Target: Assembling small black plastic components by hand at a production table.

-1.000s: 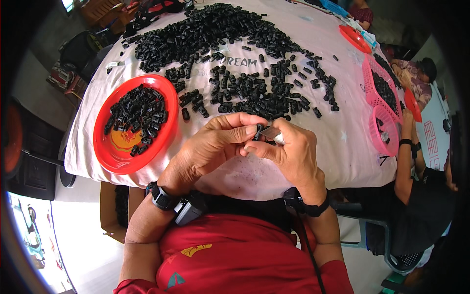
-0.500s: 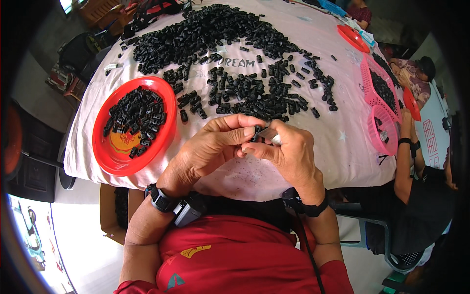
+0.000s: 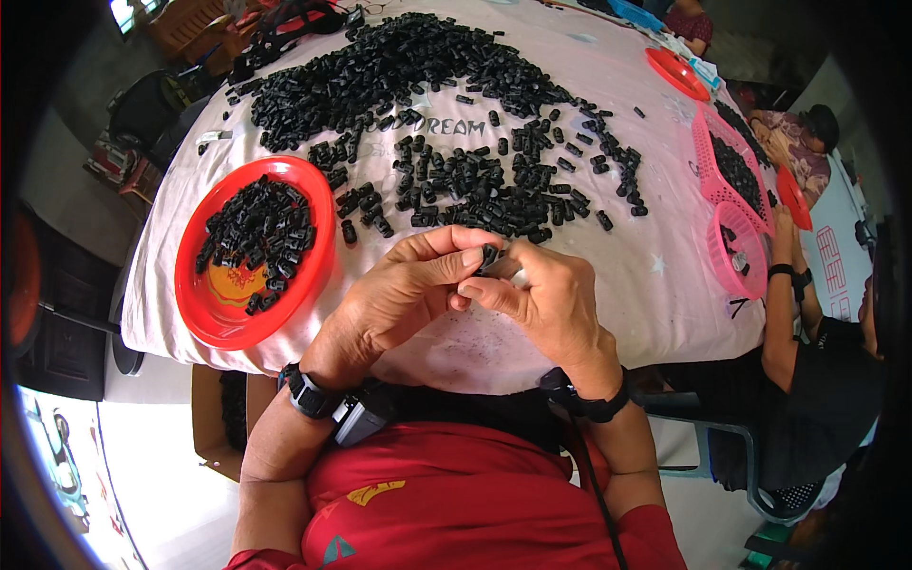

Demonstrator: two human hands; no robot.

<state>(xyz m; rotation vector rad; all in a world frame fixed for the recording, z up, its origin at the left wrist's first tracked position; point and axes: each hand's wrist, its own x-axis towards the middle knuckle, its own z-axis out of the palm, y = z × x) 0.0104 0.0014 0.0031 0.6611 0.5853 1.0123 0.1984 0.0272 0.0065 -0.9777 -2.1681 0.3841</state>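
Above the near edge of the cloth-covered table, my left hand [image 3: 404,285] pinches a small black plastic part [image 3: 488,255] between thumb and fingers. My right hand [image 3: 559,302] is closed on a small blade with a pale grip [image 3: 519,275], mostly hidden by the fingers. Its thin end meets the black part, and the two hands nearly touch. Just beyond them lies a loose cluster of similar black parts [image 3: 470,180]. A red plastic plate [image 3: 193,313] to my left holds many more.
A large heap of black parts [image 3: 399,66] spreads over the far side of the tablecloth [image 3: 655,313]. Pink baskets [image 3: 731,271] and a red plate [image 3: 679,74] stand at the right, where other people work. An open cardboard box [image 3: 217,456] is below the table's left edge.
Both hands stay together at the black part, with the blade's angle slightly altered. The whole view has shifted a little; nothing was let go or picked up.
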